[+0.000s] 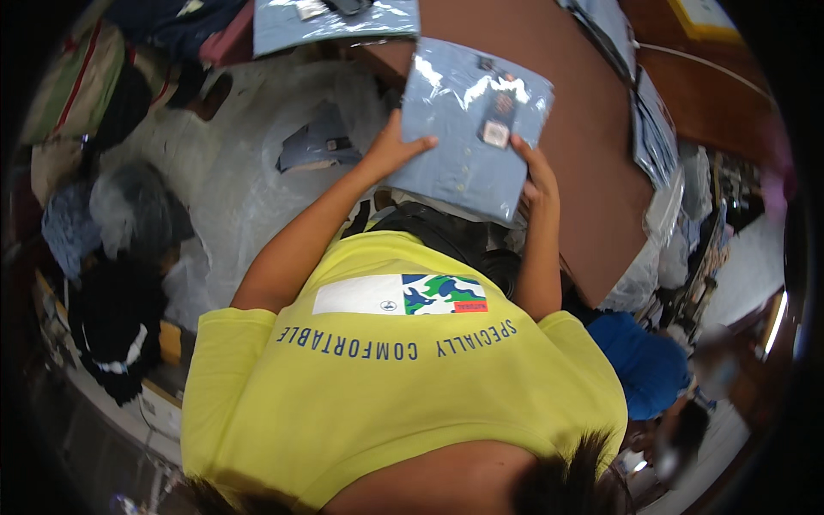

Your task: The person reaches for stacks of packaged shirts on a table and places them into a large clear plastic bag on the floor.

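Note:
A folded light-blue shirt in a clear plastic bag (446, 129) is held up in front of me, tilted, with a dark hang tag and a white label showing through the film. My left hand (399, 148) grips its left edge, thumb lying on the front and the other fingers hidden behind. On the opposite edge my right hand (536, 172) is closed, its thumb tip close to the label. Beyond it, another bagged light-blue shirt (335, 24) lies at the top, partly cut off by the picture's rim.
A brown tabletop (592, 129) spreads ahead and to the right. Stacked bagged shirts (652, 137) stand along its right side. Clear plastic sheeting (232, 146) covers the floor at left, with a blue folded garment (318, 142) on it. Dark clothing (112, 330) hangs at far left.

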